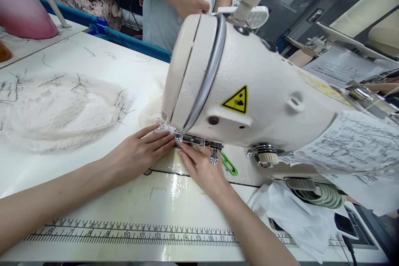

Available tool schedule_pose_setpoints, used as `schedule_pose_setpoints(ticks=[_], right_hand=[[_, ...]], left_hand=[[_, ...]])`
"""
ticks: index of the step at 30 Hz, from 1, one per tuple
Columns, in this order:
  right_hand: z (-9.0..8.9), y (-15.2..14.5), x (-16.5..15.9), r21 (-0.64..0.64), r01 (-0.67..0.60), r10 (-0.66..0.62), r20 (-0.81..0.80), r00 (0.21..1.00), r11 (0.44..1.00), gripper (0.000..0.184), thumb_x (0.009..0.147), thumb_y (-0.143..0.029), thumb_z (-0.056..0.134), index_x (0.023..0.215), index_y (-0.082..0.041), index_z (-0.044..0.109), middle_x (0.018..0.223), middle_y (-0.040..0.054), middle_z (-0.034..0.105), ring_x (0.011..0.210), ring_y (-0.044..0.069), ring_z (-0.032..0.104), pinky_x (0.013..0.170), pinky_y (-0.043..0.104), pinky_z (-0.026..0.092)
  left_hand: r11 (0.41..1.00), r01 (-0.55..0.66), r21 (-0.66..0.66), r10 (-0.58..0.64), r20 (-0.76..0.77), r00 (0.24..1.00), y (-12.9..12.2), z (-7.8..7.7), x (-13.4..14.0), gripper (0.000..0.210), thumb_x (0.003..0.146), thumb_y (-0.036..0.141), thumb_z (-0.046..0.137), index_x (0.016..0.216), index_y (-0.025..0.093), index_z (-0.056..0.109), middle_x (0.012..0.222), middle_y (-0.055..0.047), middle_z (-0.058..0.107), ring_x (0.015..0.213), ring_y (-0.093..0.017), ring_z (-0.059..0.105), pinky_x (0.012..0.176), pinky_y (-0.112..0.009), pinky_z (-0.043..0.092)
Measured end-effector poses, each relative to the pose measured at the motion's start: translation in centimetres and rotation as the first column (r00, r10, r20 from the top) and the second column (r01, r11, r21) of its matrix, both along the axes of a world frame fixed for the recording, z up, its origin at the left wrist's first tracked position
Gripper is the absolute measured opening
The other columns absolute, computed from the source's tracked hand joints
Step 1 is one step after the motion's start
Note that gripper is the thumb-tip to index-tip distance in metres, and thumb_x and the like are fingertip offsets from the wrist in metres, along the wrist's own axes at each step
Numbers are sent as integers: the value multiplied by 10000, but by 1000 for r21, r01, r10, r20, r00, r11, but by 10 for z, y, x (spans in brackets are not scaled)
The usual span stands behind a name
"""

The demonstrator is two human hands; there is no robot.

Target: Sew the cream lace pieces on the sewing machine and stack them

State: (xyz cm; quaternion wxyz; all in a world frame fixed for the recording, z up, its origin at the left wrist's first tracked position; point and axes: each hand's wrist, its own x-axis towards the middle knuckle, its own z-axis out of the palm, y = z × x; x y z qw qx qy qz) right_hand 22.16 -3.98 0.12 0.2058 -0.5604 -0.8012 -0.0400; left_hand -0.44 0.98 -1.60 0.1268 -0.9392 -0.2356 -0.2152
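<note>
A white sewing machine (199, 75) with its head pointing left stands over the table. My left hand (141, 151) lies flat, fingers stretched toward the presser foot area and resting on sheer, pale lace fabric (152, 110). From the other side, my right hand (204, 170) reaches in under the machine head. Its thumb and forefinger are extended, with the tips close to my left fingertips; its other fingers are partly hidden by metal parts. A green thread snipper (229, 163) lies beside my right hand. The needle and the stitching spot are mostly hidden.
Sheer white fabric with dark thread ends (68, 112) lies at the left. A printed ruler (134, 232) runs along the front edge. White cloth (296, 216), a coiled green band (327, 195) and a phone (346, 225) sit at the right. A person (183, 0) stands behind the machine.
</note>
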Motion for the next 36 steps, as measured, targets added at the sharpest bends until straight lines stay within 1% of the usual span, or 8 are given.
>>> schedule_pose_setpoints(ticks=[3,9,14,19,25,29,33,36], right_hand=[[-3,0,0,28,4,-5,17,1000,1000,264,1032,-376,504,1173,-326,722,996,9,783,855,194,726,907,372,496],[-10,0,3,-19,1,0,43,999,1000,300,1041,-400,471,1234,-334,691,1066,12,769,986,207,702,881,346,523],[-15,-1,3,-39,45,-41,90,995,998,358,1049,-451,412,1291,-362,661,1083,39,756,997,243,697,774,358,552],[-15,-1,1,-67,65,-56,137,989,996,376,1049,-473,394,1329,-394,633,1037,61,756,984,256,701,824,412,554],[-12,1,1,-107,77,-57,181,982,991,416,1059,-493,329,1376,-413,586,980,80,750,956,260,709,856,450,537],[-10,1,1,-146,72,-45,181,982,987,421,1058,-484,346,1401,-386,569,971,79,754,883,233,714,872,439,535],[-6,0,-2,-166,60,-40,123,992,984,378,1042,-464,414,1359,-383,604,1088,56,750,993,240,704,878,429,558],[0,0,-5,-179,54,-34,113,993,982,363,1014,-456,485,1340,-372,622,1136,55,742,1040,245,691,872,419,575]], left_hand=[[1000,-11,-22,11,10,1000,0,-5,-1,502,955,63,323,1396,123,556,1327,-87,674,1368,-205,516,1236,-409,269],[998,-7,-61,8,20,1000,-1,-9,-2,528,949,62,344,1444,141,510,1368,-88,646,1401,-201,478,1233,-403,283],[999,-6,-41,6,10,1000,-1,-3,-1,499,956,74,336,1403,119,551,1371,-97,643,1380,-216,501,1228,-401,270],[1000,8,2,-8,-14,1000,0,5,-1,473,958,74,337,1353,110,595,1344,-93,662,1325,-218,554,1206,-381,284],[1000,9,-9,-9,2,1000,0,4,-1,506,936,54,351,1394,105,559,1353,-108,653,1327,-235,550,1204,-407,293],[1000,-6,-24,6,2,1000,-1,3,0,524,920,44,367,1403,117,557,1324,-112,670,1317,-265,554,1158,-434,361],[998,-50,-39,49,-30,998,-2,4,-1,490,922,54,387,1369,88,584,1319,-146,668,1283,-293,574,1115,-442,403],[993,-84,-84,81,-38,996,0,2,-1,467,953,118,412,1397,102,555,1348,-150,648,1306,-305,559,1155,-476,355]])
